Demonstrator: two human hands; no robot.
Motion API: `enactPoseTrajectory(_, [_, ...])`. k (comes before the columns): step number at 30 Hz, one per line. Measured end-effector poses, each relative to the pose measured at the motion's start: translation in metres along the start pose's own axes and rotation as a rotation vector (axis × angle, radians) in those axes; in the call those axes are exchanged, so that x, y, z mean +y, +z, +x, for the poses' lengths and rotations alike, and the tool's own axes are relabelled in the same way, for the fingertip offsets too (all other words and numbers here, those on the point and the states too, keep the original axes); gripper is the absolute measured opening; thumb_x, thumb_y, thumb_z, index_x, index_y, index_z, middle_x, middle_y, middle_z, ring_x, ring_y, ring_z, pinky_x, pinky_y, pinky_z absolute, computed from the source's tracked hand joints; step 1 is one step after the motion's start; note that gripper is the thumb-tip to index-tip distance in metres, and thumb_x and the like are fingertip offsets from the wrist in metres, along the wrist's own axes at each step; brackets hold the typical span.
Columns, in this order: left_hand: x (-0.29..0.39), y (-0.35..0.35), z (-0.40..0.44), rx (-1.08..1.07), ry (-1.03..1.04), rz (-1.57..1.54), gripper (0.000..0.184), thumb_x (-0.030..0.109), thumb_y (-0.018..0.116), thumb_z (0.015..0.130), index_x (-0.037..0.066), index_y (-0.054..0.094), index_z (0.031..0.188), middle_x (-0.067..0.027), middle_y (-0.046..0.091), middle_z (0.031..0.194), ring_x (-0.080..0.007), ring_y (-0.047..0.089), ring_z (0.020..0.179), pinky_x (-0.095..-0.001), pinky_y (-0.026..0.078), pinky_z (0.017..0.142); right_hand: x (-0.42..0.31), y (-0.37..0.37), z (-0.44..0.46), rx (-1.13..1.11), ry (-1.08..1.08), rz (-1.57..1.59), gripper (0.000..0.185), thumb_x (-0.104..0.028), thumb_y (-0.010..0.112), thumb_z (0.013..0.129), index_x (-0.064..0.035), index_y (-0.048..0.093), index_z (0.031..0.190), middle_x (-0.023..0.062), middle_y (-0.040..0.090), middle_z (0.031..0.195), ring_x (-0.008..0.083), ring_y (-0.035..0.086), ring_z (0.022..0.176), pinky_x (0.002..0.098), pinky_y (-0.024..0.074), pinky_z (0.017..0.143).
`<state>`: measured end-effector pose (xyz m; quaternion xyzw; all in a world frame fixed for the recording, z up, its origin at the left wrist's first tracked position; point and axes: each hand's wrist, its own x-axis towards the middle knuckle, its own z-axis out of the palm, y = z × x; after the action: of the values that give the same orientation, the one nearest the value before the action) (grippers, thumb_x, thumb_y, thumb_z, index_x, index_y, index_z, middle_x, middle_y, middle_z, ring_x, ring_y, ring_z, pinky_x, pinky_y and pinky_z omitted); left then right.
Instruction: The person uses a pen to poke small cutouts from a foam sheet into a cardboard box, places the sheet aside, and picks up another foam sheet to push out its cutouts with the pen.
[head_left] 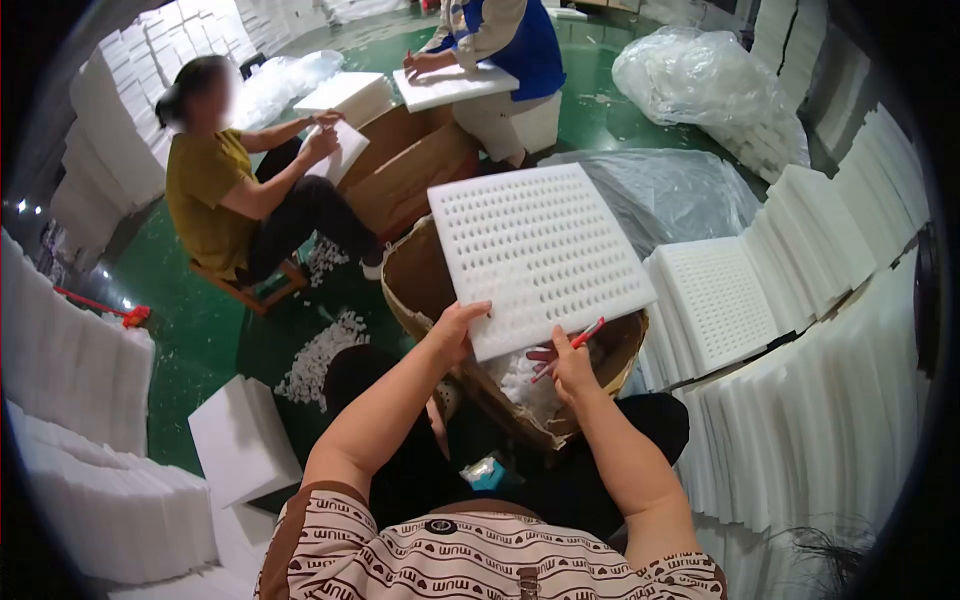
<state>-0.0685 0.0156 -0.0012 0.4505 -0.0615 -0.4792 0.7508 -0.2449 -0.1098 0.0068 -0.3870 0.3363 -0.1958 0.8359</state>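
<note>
A white foam sheet (540, 245) with rows of round holes is held tilted over a cardboard box (625, 355). My left hand (458, 332) grips its near left corner, thumb on top. At the near edge, my right hand (572, 368) has its thumb against the sheet and keeps a slim red pen-like tool (591, 333) between its fingers. Under the sheet, white foam scraps (527, 388) lie in the box. Some holes toward the sheet's near left look filled or shallower than the others.
Stacked foam sheets (800, 430) line my right, with a holed sheet (715, 300) on top. More foam stacks (100, 500) stand left. Loose foam plugs (325, 355) lie on the green floor. Two people (215, 190) work with foam sheets ahead. Plastic bags (710, 85) lie behind.
</note>
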Motion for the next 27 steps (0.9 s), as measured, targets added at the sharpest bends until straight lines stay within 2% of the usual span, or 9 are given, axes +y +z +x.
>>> enactPoseTrajectory(5, [0.011, 0.01, -0.011, -0.06, -0.028, -0.024, 0.057, 0.01, 0.063, 0.073, -0.002, 0.045, 0.126, -0.0207, 0.058, 0.115, -0.0323, 0.059, 0.098, -0.0416, 0.046, 0.087, 0.011, 0.0, -0.005, 0.016, -0.028, -0.006, 0.032, -0.026, 0.053, 0.093, 0.0034, 0.051, 0.105, 0.013, 0.061, 0.086, 0.0202, 0.064, 0.057, 0.0253, 0.0462, 0.038])
enactPoseTrajectory(11, [0.013, 0.009, -0.009, -0.072, -0.052, -0.026, 0.059, 0.01, 0.064, 0.072, -0.003, 0.044, 0.127, -0.0217, 0.058, 0.115, -0.033, 0.059, 0.098, -0.0419, 0.046, 0.088, 0.019, 0.004, -0.019, -0.081, 0.017, 0.011, 0.035, -0.031, 0.05, 0.095, 0.002, 0.051, 0.108, 0.0109, 0.061, 0.084, 0.0187, 0.061, 0.054, 0.0249, 0.0459, 0.041])
enactPoseTrajectory(15, [0.012, 0.01, -0.008, -0.084, -0.066, -0.016, 0.059, 0.01, 0.063, 0.072, -0.003, 0.044, 0.126, -0.0224, 0.057, 0.116, -0.0334, 0.059, 0.099, -0.0422, 0.046, 0.088, 0.018, 0.007, -0.012, 0.211, -0.106, 0.132, 0.036, -0.034, 0.047, 0.096, 0.0, 0.052, 0.108, 0.0093, 0.061, 0.081, 0.0166, 0.057, 0.051, 0.0252, 0.0463, 0.043])
enactPoseTrajectory(17, [0.014, 0.011, -0.011, -0.073, -0.08, 0.0, 0.057, 0.01, 0.063, 0.073, -0.003, 0.045, 0.125, -0.0216, 0.057, 0.115, -0.0324, 0.059, 0.098, -0.0412, 0.046, 0.087, 0.008, 0.003, -0.006, 0.322, -0.166, 0.179, 0.035, -0.034, 0.05, 0.094, -0.0019, 0.052, 0.108, 0.0082, 0.06, 0.081, 0.0155, 0.055, 0.051, 0.0253, 0.0464, 0.044])
enactPoseTrajectory(20, [0.022, 0.017, -0.012, -0.079, -0.095, 0.072, 0.051, 0.01, 0.061, 0.075, -0.001, 0.048, 0.123, -0.0193, 0.058, 0.113, -0.0294, 0.058, 0.095, -0.0384, 0.047, 0.085, 0.005, 0.002, -0.006, 0.327, -0.189, 0.18, 0.034, -0.032, 0.05, 0.094, -0.0017, 0.051, 0.108, 0.0085, 0.06, 0.081, 0.0153, 0.055, 0.052, 0.0254, 0.0468, 0.044])
enactPoseTrajectory(27, [0.02, 0.014, -0.011, -0.061, -0.036, 0.089, 0.05, 0.018, 0.062, 0.079, -0.004, 0.048, 0.122, -0.0211, 0.058, 0.114, -0.0288, 0.059, 0.098, -0.0391, 0.046, 0.085, 0.006, -0.007, -0.007, 0.371, -0.288, 0.185, 0.031, -0.027, 0.051, 0.093, -0.0011, 0.048, 0.109, 0.009, 0.058, 0.079, 0.0146, 0.055, 0.052, 0.0256, 0.0474, 0.045])
